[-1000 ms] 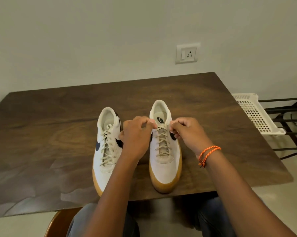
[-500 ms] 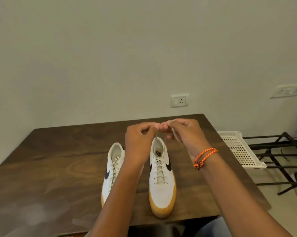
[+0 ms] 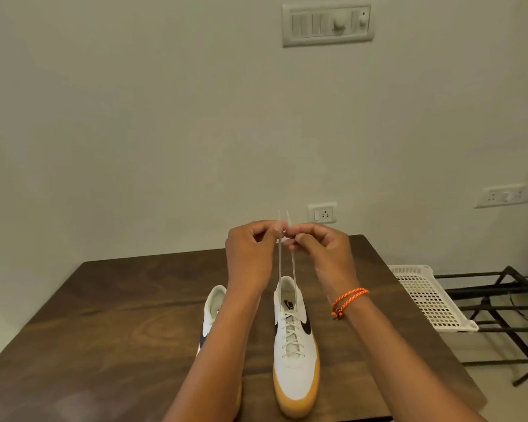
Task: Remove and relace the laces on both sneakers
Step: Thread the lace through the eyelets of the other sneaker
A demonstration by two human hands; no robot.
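1. On the dark wooden table (image 3: 110, 315): two white sneakers, gum soles, toes toward the person.
2. Right sneaker (image 3: 294, 354): laced; both lace ends (image 3: 279, 263) drawn up taut above its collar.
3. Left hand (image 3: 250, 254) pinches one lace end; right hand (image 3: 326, 254) pinches the other. Fingertips nearly touching.
4. Left sneaker (image 3: 212, 312): partly hidden behind the left forearm.
5. White perforated basket (image 3: 427, 296): on a black rack (image 3: 500, 315) beside the table; contents not discernible.
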